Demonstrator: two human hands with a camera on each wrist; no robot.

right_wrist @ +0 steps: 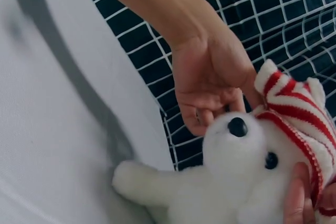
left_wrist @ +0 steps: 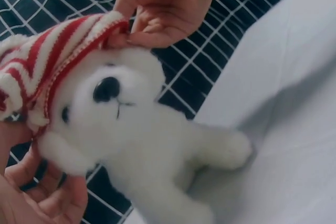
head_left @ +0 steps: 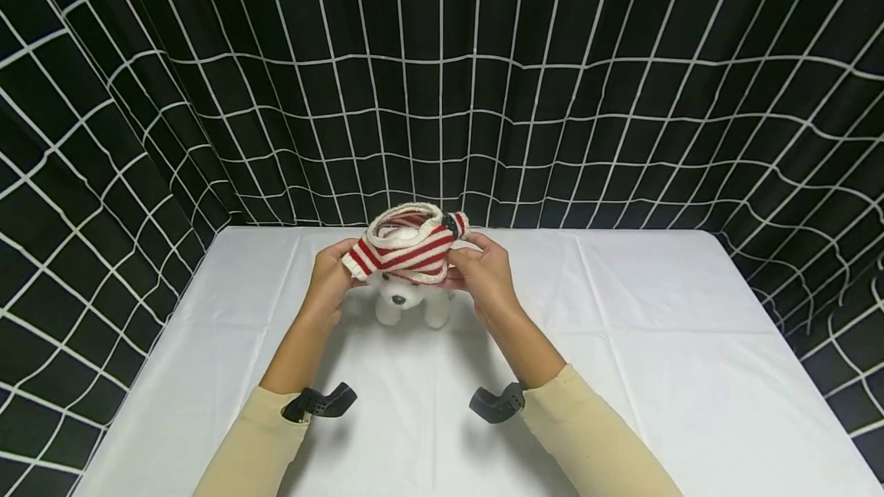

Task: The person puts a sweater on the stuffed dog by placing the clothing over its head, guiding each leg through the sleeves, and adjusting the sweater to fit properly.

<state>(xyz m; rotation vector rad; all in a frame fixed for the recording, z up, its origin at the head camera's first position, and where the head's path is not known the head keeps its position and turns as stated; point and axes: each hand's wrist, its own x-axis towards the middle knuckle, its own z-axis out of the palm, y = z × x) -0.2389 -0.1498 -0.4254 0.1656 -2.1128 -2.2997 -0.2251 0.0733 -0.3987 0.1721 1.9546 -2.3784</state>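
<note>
A white stuffed dog (head_left: pixel 404 299) stands on the table facing me, its black nose and eyes showing in both wrist views. Over the top of its head sits a red-and-white striped knit sweater (head_left: pixel 417 251), short sleeves sticking out at either side and a round opening on top. My left hand (head_left: pixel 328 280) pinches the sweater at the left of the head. On the opposite side my right hand (head_left: pixel 487 270) grips its lower edge, thumb in front. In the right wrist view the hem (right_wrist: pixel 294 132) lies across the dog's forehead, just above the eye.
A white cloth covers the table (head_left: pixel 663 343). Behind and beside it hangs a black curtain (head_left: pixel 525 83) with a white grid. Black wrist devices (head_left: pixel 499 403) project inward from both beige sleeves (head_left: pixel 594 436).
</note>
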